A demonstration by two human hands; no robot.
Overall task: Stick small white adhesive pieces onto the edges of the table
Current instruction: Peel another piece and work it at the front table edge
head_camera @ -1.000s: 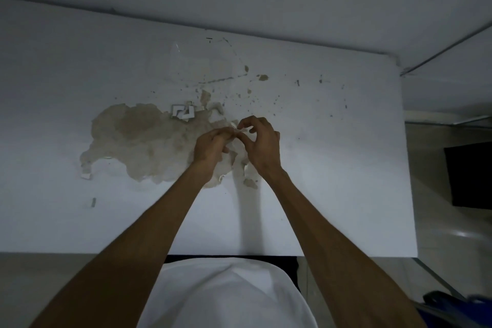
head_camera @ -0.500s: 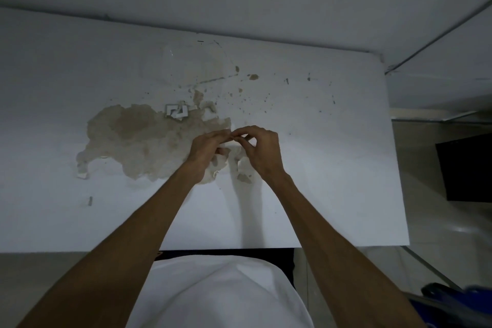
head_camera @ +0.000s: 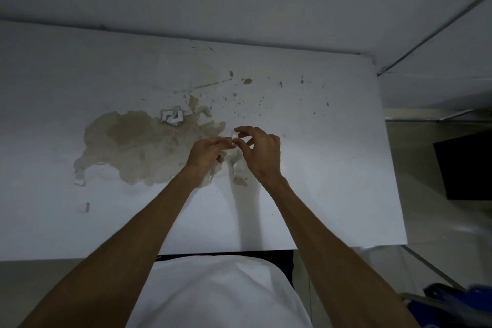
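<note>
The white surface (head_camera: 319,194) is flat and rectangular, its coat peeled to a ragged tan patch (head_camera: 138,146). Bent white pieces (head_camera: 172,116) lie on the patch's far edge, scraps (head_camera: 79,181) to the left. My left hand (head_camera: 209,153) and right hand (head_camera: 262,150) meet fingertip to fingertip above it, pinching a small white piece (head_camera: 232,137) between them.

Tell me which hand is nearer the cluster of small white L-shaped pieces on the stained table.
Left. The left hand sits just right of and below the cluster of small white L-shaped pieces; the right hand lies farther right, beyond it.
</note>
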